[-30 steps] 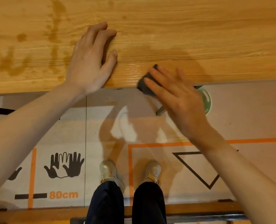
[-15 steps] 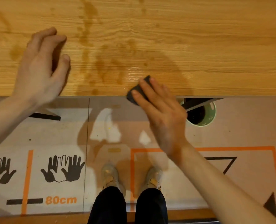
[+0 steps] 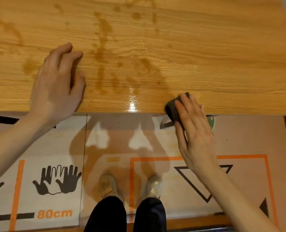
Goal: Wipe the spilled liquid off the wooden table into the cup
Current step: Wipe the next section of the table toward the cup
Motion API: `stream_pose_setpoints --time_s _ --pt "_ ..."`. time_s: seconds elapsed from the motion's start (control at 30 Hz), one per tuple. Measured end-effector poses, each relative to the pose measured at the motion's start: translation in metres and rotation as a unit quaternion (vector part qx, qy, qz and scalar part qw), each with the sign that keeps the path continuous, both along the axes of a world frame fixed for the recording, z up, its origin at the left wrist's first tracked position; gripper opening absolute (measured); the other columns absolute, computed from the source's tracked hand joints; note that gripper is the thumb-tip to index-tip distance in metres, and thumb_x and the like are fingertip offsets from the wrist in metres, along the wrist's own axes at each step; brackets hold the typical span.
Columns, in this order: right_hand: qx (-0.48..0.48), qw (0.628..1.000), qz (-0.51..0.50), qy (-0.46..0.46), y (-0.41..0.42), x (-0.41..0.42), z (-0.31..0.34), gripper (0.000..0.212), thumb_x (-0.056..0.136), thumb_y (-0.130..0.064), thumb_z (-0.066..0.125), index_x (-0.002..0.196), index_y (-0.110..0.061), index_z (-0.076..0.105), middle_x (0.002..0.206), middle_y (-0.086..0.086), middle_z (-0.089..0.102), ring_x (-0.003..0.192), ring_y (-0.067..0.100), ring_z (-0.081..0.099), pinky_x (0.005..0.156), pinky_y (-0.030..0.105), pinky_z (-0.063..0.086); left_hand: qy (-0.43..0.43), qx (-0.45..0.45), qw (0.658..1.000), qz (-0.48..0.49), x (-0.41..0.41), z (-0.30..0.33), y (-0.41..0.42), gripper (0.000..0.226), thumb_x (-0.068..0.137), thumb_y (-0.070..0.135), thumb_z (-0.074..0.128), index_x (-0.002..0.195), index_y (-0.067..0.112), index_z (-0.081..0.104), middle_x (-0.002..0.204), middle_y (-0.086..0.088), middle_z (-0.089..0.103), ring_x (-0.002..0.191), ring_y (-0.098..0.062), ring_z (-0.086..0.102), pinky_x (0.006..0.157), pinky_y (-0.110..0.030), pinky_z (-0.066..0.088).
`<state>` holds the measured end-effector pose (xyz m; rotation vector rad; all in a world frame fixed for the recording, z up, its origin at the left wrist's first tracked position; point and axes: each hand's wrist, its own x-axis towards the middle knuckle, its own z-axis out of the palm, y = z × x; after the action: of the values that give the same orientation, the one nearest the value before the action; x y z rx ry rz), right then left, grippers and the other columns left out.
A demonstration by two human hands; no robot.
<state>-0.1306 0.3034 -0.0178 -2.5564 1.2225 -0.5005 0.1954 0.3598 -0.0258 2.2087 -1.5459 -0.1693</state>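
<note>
From my feed the table (image 3: pixel 205 47) fills the upper half of the view, its near edge running straight across. Brown spill (image 3: pixel 103 52) lies over its middle in streaks and blots, trailing toward the near edge, with a glossy wet patch right at that edge; a separate blot sits by the left hand, and fainter marks show far left. Below the edge I see the floor mat (image 3: pixel 247 139) with orange lines, a black triangle, hand prints and "80cm". My legs (image 3: pixel 125 215) and two pale shoes (image 3: pixel 130 186) stand at bottom centre.

The left hand (image 3: pixel 55 86) rests palm down on the table near the edge, fingers loosely spread, holding nothing. The right hand (image 3: pixel 195 131) lies flat, fingers together, pressing a dark sponge (image 3: pixel 172 106) at the table edge; the sponge half overhangs the edge, to the right of the wet patch. I see the fingers on top of the sponge rather than wrapped around it.

The cup (image 3: pixel 212 122) shows only as a green sliver of rim under the table edge, just right of the right hand, mostly hidden by it.
</note>
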Motion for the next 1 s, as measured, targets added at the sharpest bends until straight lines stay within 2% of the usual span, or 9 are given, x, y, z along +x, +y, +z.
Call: stream_pose_setpoints --time_s 0.13,0.23,0.37,0.43,0.6,0.67,0.8,0.9,1.0 --pt "-0.007 0.999 -0.044 0.015 -0.002 0.029 0.001 0.047 0.103 -0.026 0.036 0.142 -0.002 0.043 0.152 0.016 0.037 0.145 0.03 0.026 0.121 0.045 0.015 -0.005 0.01 1.0 0.0 -0.001 0.003 -0.002 0.044 0.108 0.027 0.041 0.148 0.007 0.044 0.158 -0.015 0.036 0.143 -0.037 0.036 0.113 -0.057 0.037" --pt "0.012 0.997 -0.071 0.02 -0.03 0.038 0.007 0.046 0.102 -0.026 0.036 0.141 -0.002 0.046 0.151 0.016 0.038 0.144 0.032 0.029 0.12 0.044 0.017 -0.01 0.013 1.0 0.001 0.0 0.003 -0.003 0.043 0.108 0.023 0.043 0.148 0.007 0.044 0.158 -0.015 0.036 0.144 -0.036 0.037 0.113 -0.056 0.037" --pt "0.055 0.983 -0.17 0.037 -0.104 0.064 0.015 0.045 0.106 -0.021 0.033 0.148 -0.008 0.035 0.159 0.013 0.023 0.148 0.031 0.017 0.12 0.042 0.009 -0.013 0.012 1.0 -0.001 0.0 0.002 -0.003 0.043 0.107 0.023 0.045 0.147 0.007 0.045 0.158 -0.016 0.037 0.144 -0.036 0.037 0.114 -0.055 0.037" --pt "0.058 0.98 -0.19 0.031 -0.109 0.072 0.015 0.045 0.105 -0.02 0.033 0.149 -0.013 0.033 0.159 0.012 0.023 0.148 0.032 0.016 0.121 0.044 0.01 -0.011 0.008 1.0 0.002 0.0 0.002 -0.003 0.043 0.106 0.023 0.045 0.146 0.007 0.045 0.157 -0.016 0.037 0.142 -0.036 0.038 0.113 -0.054 0.037" --pt "0.067 0.996 -0.061 0.006 0.003 0.058 0.013 0.045 0.104 -0.027 0.033 0.146 -0.014 0.041 0.157 0.005 0.03 0.149 0.022 0.017 0.123 0.039 0.01 -0.022 0.017 1.0 0.0 -0.001 0.003 -0.002 0.044 0.105 0.022 0.045 0.146 0.007 0.044 0.158 -0.016 0.037 0.144 -0.036 0.036 0.114 -0.052 0.034" --pt "0.066 0.997 -0.024 0.015 -0.004 0.053 0.014 0.046 0.103 -0.027 0.034 0.146 -0.014 0.041 0.156 0.003 0.031 0.148 0.021 0.018 0.123 0.039 0.011 -0.018 0.016 1.0 -0.002 -0.001 0.005 -0.004 0.045 0.105 0.024 0.043 0.146 0.006 0.045 0.157 -0.017 0.037 0.144 -0.036 0.036 0.115 -0.052 0.033" --pt "0.023 0.991 -0.123 0.054 -0.085 0.082 0.012 0.044 0.103 -0.023 0.032 0.143 -0.009 0.045 0.155 0.01 0.034 0.147 0.032 0.02 0.119 0.043 0.007 -0.013 0.016 1.0 -0.002 0.0 0.003 -0.005 0.046 0.104 0.026 0.04 0.145 0.007 0.045 0.157 -0.017 0.037 0.144 -0.036 0.037 0.115 -0.05 0.034" --pt "0.053 0.977 -0.208 0.012 -0.098 0.1 0.009 0.043 0.105 -0.017 0.034 0.145 -0.005 0.041 0.158 0.011 0.028 0.148 0.03 0.016 0.122 0.045 0.009 -0.019 0.016 1.0 -0.004 -0.001 0.002 -0.004 0.045 0.105 0.024 0.042 0.146 0.007 0.045 0.157 -0.016 0.037 0.143 -0.035 0.039 0.114 -0.049 0.036" --pt "0.049 0.99 -0.128 -0.023 -0.028 0.098 0.01 0.041 0.103 -0.015 0.041 0.142 -0.004 0.046 0.154 0.012 0.036 0.147 0.028 0.023 0.119 0.046 0.023 -0.019 0.018 1.0 -0.006 -0.001 0.003 -0.003 0.046 0.104 0.026 0.039 0.146 0.006 0.045 0.156 -0.017 0.038 0.143 -0.035 0.039 0.114 -0.049 0.036"
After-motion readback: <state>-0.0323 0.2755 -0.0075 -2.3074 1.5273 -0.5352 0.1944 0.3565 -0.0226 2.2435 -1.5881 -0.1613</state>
